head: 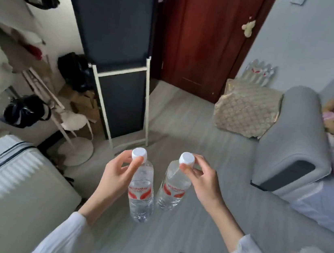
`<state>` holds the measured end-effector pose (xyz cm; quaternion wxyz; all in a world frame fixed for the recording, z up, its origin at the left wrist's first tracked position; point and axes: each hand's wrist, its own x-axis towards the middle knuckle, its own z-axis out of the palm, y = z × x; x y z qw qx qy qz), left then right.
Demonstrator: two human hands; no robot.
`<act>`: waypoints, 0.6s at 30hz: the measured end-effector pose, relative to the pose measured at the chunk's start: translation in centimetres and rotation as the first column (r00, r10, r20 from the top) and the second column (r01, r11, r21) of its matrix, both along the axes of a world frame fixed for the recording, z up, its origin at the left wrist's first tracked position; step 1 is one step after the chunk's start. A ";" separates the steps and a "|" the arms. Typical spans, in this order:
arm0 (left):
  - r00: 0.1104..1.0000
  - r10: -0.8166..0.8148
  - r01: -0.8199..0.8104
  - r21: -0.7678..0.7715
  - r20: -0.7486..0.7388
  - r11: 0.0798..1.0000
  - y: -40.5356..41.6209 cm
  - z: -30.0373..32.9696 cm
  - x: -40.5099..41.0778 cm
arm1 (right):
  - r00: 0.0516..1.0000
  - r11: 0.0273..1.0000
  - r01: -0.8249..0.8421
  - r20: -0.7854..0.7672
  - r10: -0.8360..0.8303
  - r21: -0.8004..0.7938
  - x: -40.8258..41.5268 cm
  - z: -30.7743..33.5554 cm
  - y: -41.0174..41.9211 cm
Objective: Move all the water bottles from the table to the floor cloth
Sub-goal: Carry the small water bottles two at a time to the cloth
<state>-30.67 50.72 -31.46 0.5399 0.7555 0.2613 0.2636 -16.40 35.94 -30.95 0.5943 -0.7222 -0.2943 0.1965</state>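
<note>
I hold two clear water bottles with white caps and red labels above the grey floor. My left hand (117, 173) pinches the left bottle (141, 193) at its neck, just under the cap. My right hand (201, 179) pinches the right bottle (171, 188) at its neck the same way. Both bottles hang roughly upright, side by side and a little apart. A patterned beige cloth (247, 109) lies on the floor farther ahead on the right, beside the sofa. No table is in view.
A grey sofa (293, 141) with soft toys stands on the right. A white suitcase (6, 181) lies at lower left. A dark screen in a white frame (122, 90), a clothes rack with bags and a red-brown door (207, 36) stand ahead.
</note>
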 end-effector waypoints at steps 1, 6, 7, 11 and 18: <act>1.000 -0.025 0.025 -0.003 -0.004 1.000 0.3 0.0 2.5 | 0.999 1.000 0.030 -0.011 -0.030 0.001 2.2 -0.1 0.0; 0.999 -0.040 0.040 -0.004 -0.019 0.999 2.4 -1.0 15.8 | 0.988 0.989 0.146 -0.049 -0.146 0.002 14.6 -1.0 0.5; 0.999 -0.046 0.046 0.007 -0.016 0.999 2.8 -1.1 18.8 | 0.987 0.988 0.153 -0.053 -0.153 0.006 17.4 -1.1 0.7; 0.994 -0.107 0.107 0.002 -0.013 0.994 3.8 -0.9 31.2 | 0.984 0.984 0.176 -0.037 -0.176 -0.007 28.7 -0.6 1.3; 0.992 -0.124 0.124 -0.017 0.023 0.992 6.2 -0.1 48.1 | 0.976 0.975 0.216 0.017 -0.216 -0.047 45.4 1.0 3.3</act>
